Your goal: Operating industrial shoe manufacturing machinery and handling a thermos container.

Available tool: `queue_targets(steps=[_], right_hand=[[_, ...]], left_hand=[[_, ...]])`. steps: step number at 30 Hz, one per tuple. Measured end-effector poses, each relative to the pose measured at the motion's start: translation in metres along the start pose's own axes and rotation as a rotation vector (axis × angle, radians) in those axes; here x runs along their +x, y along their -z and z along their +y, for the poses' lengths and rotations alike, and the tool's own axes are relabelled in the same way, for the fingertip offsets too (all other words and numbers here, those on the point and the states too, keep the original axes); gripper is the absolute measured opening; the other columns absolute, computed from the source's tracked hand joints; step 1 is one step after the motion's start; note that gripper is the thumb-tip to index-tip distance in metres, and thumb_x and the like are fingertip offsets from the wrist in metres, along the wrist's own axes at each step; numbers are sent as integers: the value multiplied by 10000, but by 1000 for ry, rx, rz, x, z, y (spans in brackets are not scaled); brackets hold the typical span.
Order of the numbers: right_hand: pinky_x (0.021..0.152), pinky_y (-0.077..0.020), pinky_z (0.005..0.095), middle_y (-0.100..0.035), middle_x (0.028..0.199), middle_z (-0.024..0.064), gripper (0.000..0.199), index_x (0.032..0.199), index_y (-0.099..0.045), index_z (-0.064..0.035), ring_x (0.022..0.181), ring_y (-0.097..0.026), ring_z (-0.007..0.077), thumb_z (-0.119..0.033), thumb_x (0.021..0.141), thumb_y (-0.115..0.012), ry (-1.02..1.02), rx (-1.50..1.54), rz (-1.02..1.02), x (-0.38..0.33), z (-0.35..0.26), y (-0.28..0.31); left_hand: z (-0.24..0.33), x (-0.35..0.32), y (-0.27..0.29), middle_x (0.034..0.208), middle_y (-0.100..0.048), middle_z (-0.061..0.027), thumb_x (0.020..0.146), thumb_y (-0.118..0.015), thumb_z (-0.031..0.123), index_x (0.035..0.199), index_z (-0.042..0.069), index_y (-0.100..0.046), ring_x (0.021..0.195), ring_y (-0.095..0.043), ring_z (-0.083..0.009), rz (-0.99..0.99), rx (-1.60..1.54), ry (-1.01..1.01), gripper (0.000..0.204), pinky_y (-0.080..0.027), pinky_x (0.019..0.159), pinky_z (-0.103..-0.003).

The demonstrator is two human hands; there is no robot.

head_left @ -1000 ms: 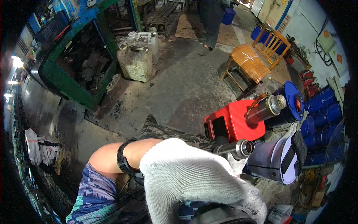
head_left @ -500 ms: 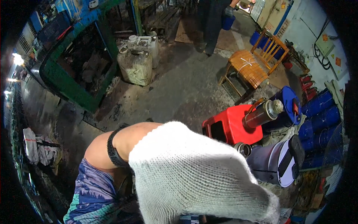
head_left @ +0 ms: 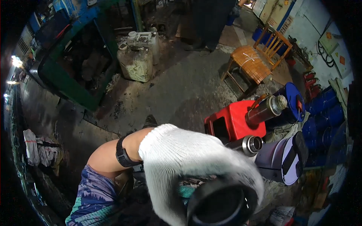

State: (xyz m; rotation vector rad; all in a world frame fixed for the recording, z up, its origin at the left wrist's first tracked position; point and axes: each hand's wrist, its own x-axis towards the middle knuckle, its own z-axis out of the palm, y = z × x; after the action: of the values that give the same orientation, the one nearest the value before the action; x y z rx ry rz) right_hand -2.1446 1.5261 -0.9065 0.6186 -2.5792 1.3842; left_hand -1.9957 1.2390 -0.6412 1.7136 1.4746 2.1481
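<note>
In the head view, looked down on the left hand (head_left: 203,154), gloved in white knit and reaching across from the left. Saw its fingers (head_left: 249,169) curled around the far and right sides of a dark cup (head_left: 218,206), low and near, with its round mouth facing the camera. Could not make out the thumb's exact contact, nor any contents in the dark interior. Found no right hand in view.

Judged the cup light and stiff-walled, unlikely to crush, but perhaps smooth enough to slide against loose knit. Favoured a hold around the outer wall below the rim, with thumb opposite fingers and nothing inside the mouth.

Beyond the glove, noted an open metal flask (head_left: 249,146), near the close edge of a red stool (head_left: 235,115) and left of a pale bucket (head_left: 269,162). Judged this flask heavier, rigid and slick, best taken around the body. Noted another metal flask (head_left: 262,111) on the stool, with a handle offering surer purchase.
</note>
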Motion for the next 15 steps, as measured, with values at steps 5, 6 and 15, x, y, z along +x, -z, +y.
queue_targets(steps=[5, 6, 15], right_hand=[[1116, -423, 407, -579, 1352, 131, 1107, 1469, -380, -42, 1254, -576, 289, -286, 556, -958, 229, 1, 10, 24, -54, 42], [1102, -436, 410, -585, 1335, 127, 1084, 1451, -400, -45, 1237, -585, 286, -291, 555, -959, 328, -100, -17, 31, -64, 53], [1003, -486, 453, -624, 1246, 173, 956, 1348, -512, -31, 1137, -631, 338, -376, 577, -960, 734, -60, -155, 75, -183, 87]], left_hand=[[-6, -41, 8, 1260, -671, -146, 679, -897, 317, 1365, 3, -534, 1158, -662, -306, 153, 288, 338, 837, -514, 1017, -419], [-10, -51, 6, 1266, -673, -137, 673, -904, 267, 1377, 19, -514, 1165, -660, -286, 205, 263, 404, 843, -516, 1011, -413], [-39, -80, 1, 1318, -617, -118, 733, -908, 256, 1371, 29, -520, 1219, -605, -211, 525, 452, 512, 780, -475, 1074, -373]])
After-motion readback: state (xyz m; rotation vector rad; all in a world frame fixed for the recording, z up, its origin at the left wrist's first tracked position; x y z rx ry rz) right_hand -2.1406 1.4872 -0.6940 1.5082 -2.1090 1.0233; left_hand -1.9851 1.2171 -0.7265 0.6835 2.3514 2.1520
